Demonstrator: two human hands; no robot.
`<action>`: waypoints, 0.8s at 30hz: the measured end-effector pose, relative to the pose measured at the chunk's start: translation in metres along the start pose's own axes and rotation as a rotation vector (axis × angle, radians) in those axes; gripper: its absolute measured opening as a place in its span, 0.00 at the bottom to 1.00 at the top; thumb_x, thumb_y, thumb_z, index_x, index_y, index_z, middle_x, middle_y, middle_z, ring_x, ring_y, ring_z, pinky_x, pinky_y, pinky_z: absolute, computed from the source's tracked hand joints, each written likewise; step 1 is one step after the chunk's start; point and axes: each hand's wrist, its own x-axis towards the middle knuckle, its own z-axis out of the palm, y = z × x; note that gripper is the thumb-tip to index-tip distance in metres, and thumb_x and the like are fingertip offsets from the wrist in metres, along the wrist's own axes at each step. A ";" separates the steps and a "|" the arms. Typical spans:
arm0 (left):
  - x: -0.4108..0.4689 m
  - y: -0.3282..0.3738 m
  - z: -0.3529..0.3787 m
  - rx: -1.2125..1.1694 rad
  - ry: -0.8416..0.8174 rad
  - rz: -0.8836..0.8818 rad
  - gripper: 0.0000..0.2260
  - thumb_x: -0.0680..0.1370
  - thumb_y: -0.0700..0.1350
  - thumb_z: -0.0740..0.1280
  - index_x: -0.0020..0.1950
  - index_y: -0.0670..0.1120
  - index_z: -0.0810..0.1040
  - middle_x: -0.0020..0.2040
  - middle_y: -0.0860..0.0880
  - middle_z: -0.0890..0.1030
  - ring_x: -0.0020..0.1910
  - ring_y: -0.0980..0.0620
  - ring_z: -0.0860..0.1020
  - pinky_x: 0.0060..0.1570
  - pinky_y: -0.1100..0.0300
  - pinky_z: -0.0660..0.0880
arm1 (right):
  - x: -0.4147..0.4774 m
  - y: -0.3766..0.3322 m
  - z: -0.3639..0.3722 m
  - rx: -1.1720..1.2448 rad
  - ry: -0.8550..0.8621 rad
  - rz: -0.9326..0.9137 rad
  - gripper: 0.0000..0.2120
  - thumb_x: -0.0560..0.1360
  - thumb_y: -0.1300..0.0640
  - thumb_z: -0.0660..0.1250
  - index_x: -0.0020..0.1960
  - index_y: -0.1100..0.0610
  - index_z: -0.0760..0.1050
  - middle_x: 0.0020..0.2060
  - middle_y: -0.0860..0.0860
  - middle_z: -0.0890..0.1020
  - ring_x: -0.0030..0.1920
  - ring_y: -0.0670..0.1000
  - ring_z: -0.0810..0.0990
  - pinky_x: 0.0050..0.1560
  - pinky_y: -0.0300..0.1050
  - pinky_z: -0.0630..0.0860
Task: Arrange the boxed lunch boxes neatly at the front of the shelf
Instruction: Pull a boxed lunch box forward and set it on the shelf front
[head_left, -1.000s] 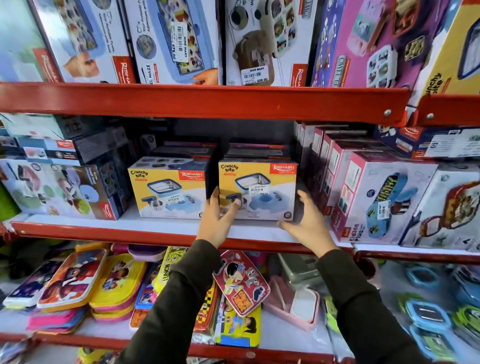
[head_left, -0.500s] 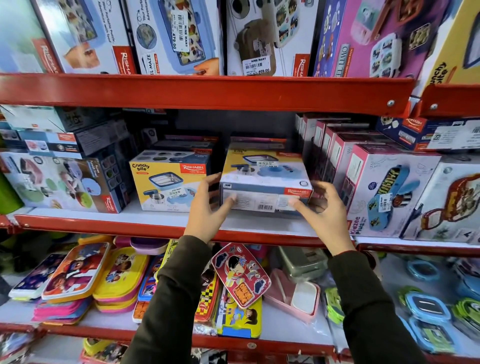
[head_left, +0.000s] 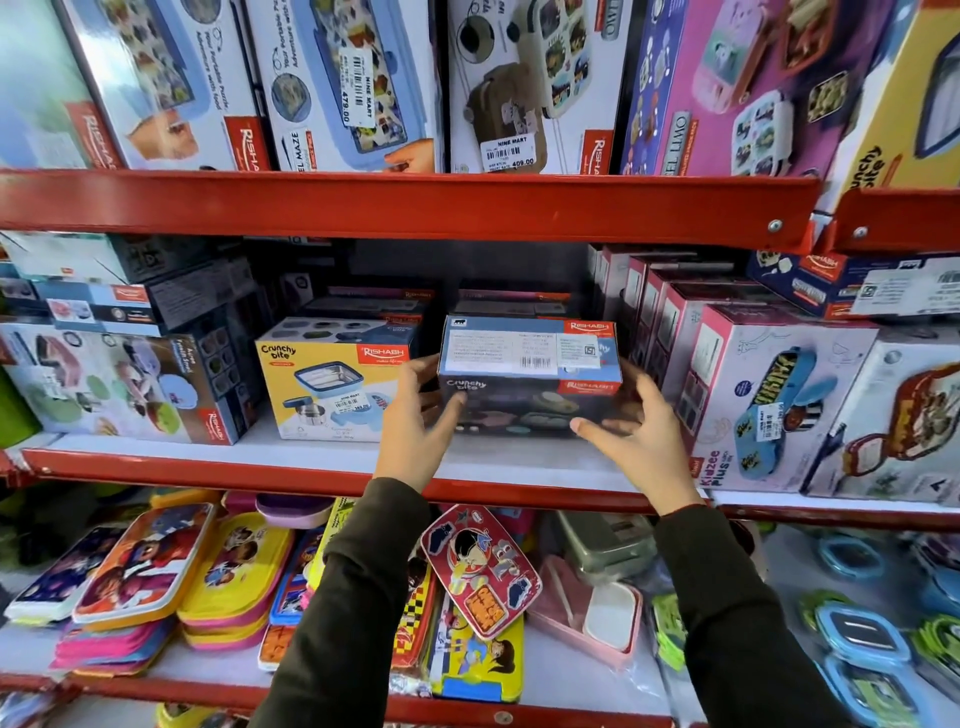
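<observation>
On the middle shelf (head_left: 322, 470), a Crunchy Bite lunch box carton (head_left: 530, 374) is held up off the board, turned so its barcode panel faces up and a dark printed side faces me. My left hand (head_left: 415, 421) grips its left end and my right hand (head_left: 639, 441) its lower right corner. A second Crunchy Bite box (head_left: 332, 384) stands upright to the left, yellow front facing out, near the shelf's front. More boxes of the same kind sit in the dark behind both.
Stacked cartons (head_left: 119, 384) fill the left of the shelf; pink Kidzee Plus boxes (head_left: 769, 400) stand in a row on the right. The red shelf lip above (head_left: 415, 208) hangs low. Loose flat lunch boxes (head_left: 478, 566) crowd the shelf below.
The right-hand Crunchy Bite box stood upright on the shelf a second ago. Both hands have since lifted it and rolled it backward, so its yellow front no longer faces me.
</observation>
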 end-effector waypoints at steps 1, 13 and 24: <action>0.001 0.000 0.001 0.005 0.020 -0.006 0.16 0.82 0.41 0.70 0.68 0.48 0.71 0.64 0.50 0.81 0.57 0.65 0.81 0.55 0.73 0.77 | 0.002 0.000 0.001 0.000 0.019 0.003 0.37 0.71 0.58 0.80 0.76 0.50 0.69 0.64 0.48 0.80 0.60 0.50 0.82 0.60 0.45 0.82; 0.022 -0.009 0.021 0.143 0.118 -0.082 0.21 0.80 0.34 0.69 0.74 0.40 0.74 0.67 0.40 0.80 0.60 0.49 0.80 0.51 0.81 0.71 | 0.026 0.001 0.022 -0.089 0.070 0.047 0.27 0.77 0.59 0.75 0.74 0.60 0.73 0.68 0.59 0.82 0.65 0.56 0.81 0.69 0.55 0.77; 0.011 -0.016 0.006 -0.003 0.147 -0.084 0.23 0.82 0.37 0.67 0.78 0.45 0.72 0.67 0.45 0.82 0.66 0.50 0.80 0.67 0.57 0.77 | 0.011 0.003 0.043 -0.113 0.250 0.001 0.26 0.78 0.60 0.72 0.74 0.54 0.71 0.68 0.57 0.78 0.61 0.55 0.80 0.62 0.53 0.81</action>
